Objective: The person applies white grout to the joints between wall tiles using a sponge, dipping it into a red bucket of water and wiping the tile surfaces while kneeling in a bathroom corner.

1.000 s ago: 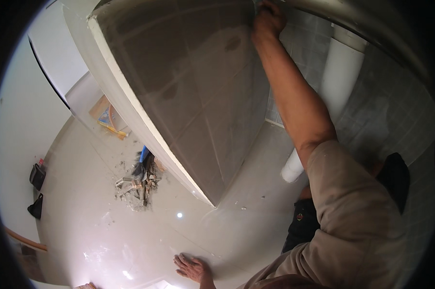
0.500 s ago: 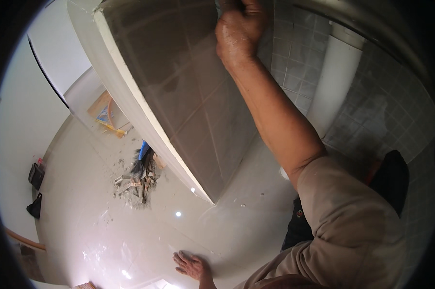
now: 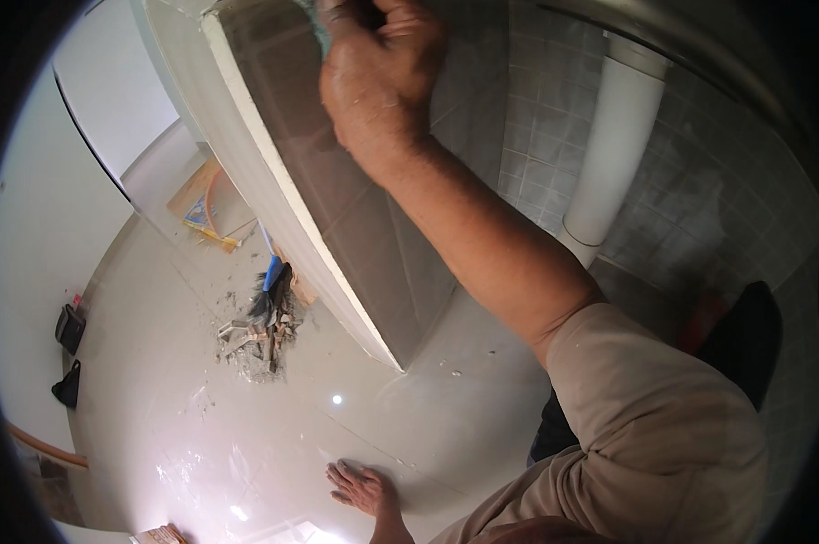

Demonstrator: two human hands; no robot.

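My right hand [image 3: 382, 86] is raised at the top of the view against a dark tiled partition wall [image 3: 355, 240] with a pale front edge. Its fingers are closed, and a thin blue-green piece [image 3: 316, 25], perhaps a pad or cloth, shows along the fingers. Most of that piece is hidden by the hand and the frame's rim. Low in the view, my left hand [image 3: 362, 487] rests flat on the pale, glossy floor [image 3: 273, 426] with its fingers spread and nothing in it.
Left of the partition lies a heap of rubble [image 3: 260, 340] with a blue-and-black brush [image 3: 270, 281] on it. Farther back are a cardboard sheet and a printed bag [image 3: 201, 213]. Two black bags [image 3: 68, 331] stand by the left wall. A white pipe [image 3: 614, 136] rises at right.
My right hand has moved left across the tiled partition, toward its pale edge, with the blue-green piece. My left hand stays on the floor. The view has shifted slightly.
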